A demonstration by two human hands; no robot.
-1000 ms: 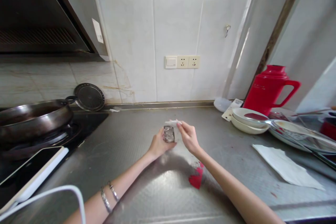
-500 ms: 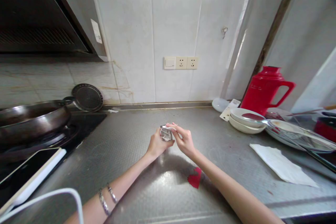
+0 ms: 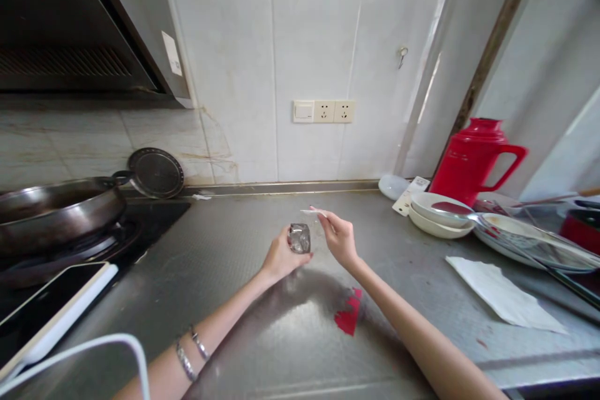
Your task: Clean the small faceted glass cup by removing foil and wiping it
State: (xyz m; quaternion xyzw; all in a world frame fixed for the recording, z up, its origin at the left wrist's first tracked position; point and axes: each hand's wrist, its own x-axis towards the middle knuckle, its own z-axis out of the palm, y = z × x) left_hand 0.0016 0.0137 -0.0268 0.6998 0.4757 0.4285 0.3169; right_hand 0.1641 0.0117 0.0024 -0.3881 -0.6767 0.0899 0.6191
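Flask [image 3: 467, 162], bowls [image 3: 435, 225] R of glass [image 3: 300, 239]

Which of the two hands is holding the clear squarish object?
The left hand, on the side with bracelets; the right hand pinches a white strip.

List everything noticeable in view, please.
Cup: one, clear, centre
Tissue: one, white, centre
Scrap: one, red, counter
Paper towel: one, white, right
Thermos: one, red, right
Bowls: two, white, right
Utensils: several, mixed, right
Pan: one, silver, on stove
Disc: one, black, against wall
Phone: one, black, left
Cable: one, white, left
Sockets: two, cream, wall
Range hood: one, black, top-left
Bracelets: two, silver, left forearm
Left hand: one, bare, holding cup
Right hand: one, bare, pinching tissue
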